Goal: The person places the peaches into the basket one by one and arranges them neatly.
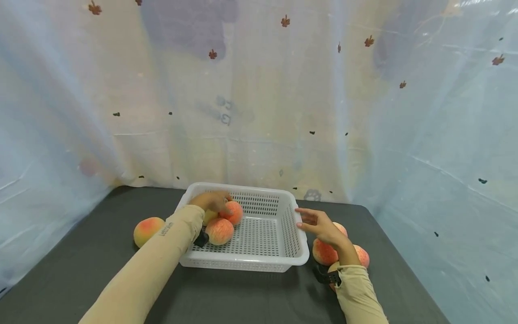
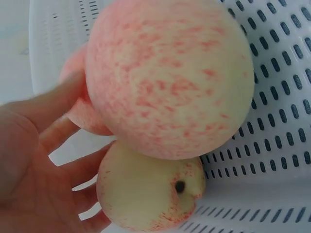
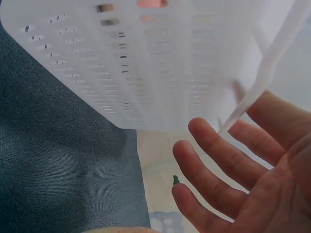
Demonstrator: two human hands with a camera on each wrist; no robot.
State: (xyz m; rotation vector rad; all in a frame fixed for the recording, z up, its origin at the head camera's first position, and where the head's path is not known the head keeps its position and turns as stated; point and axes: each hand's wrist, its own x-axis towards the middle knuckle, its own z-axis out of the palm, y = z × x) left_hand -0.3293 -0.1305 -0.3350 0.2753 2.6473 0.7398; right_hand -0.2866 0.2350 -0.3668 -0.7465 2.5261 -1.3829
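Note:
A white plastic basket point(image 1: 255, 261) with slotted walls holds three red-speckled peaches at its left side. My left hand point(image 1: 210, 201) reaches over the left rim and holds the rear peach point(image 1: 234, 213), with thumb and fingers at its side. In the left wrist view, the front peach point(image 2: 170, 82) hides the thumb tip, and the lower fingers lie against a paler peach point(image 2: 146, 189). My right hand point(image 1: 321, 228) touches the basket's right rim. Thumb and index finger overlap that rim in the right wrist view, the other fingers point(image 3: 209, 179) loosely bent outside the wall.
Several more peaches point(image 1: 323, 252) lie right of the basket, partly hidden under my right wrist. A yellow-and-red fruit point(image 1: 148, 230) sits on the dark table point(image 1: 226, 297) to the left, beside my sleeve. Behind the table hangs a pale patterned curtain point(image 1: 259, 112).

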